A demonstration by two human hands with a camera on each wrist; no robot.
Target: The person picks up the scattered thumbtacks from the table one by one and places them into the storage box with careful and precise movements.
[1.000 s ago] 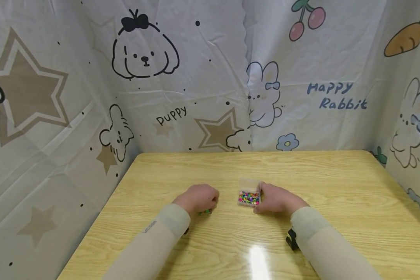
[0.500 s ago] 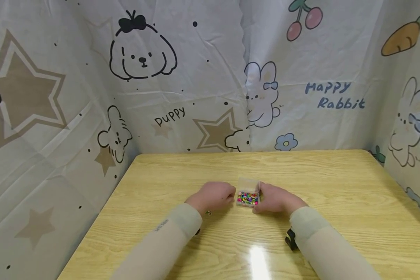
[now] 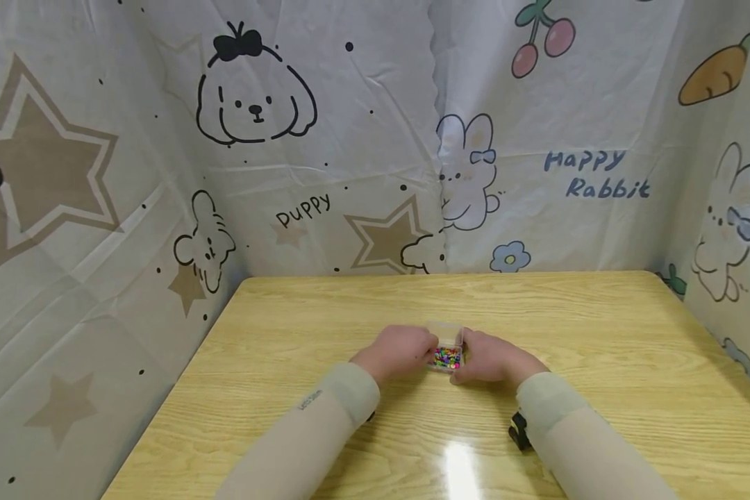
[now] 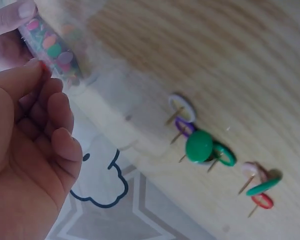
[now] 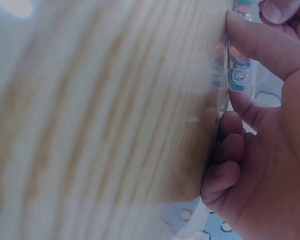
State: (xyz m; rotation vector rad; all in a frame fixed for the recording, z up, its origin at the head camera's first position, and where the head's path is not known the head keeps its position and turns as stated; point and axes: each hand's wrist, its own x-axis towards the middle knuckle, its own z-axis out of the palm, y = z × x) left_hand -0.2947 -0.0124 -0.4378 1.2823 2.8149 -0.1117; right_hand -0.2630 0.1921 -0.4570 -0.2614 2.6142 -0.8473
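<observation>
A clear plastic box (image 3: 448, 358) full of colourful thumbtacks stands on the table with its lid raised. My right hand (image 3: 490, 355) grips the box's right side between thumb and fingers. At the box's left edge, my left hand (image 3: 403, 351) has its fingertips over the opening. In the left wrist view, the left thumb and forefinger pinch a red thumbtack (image 4: 45, 68), mostly covered by the fingertips. Several loose thumbtacks lie on the tabletop there, among them a round green thumbtack (image 4: 199, 146) and a white one (image 4: 182, 108). My left arm hides them in the head view.
The wooden table (image 3: 275, 312) reaches back to a patterned curtain (image 3: 362, 139), which also hangs along both sides. A glare spot (image 3: 461, 465) shines on the table's front part. A black wrist strap piece (image 3: 520, 430) shows under the right sleeve.
My left hand has moved right, from beside the loose thumbtacks to the box's opening. The right hand stays on the box.
</observation>
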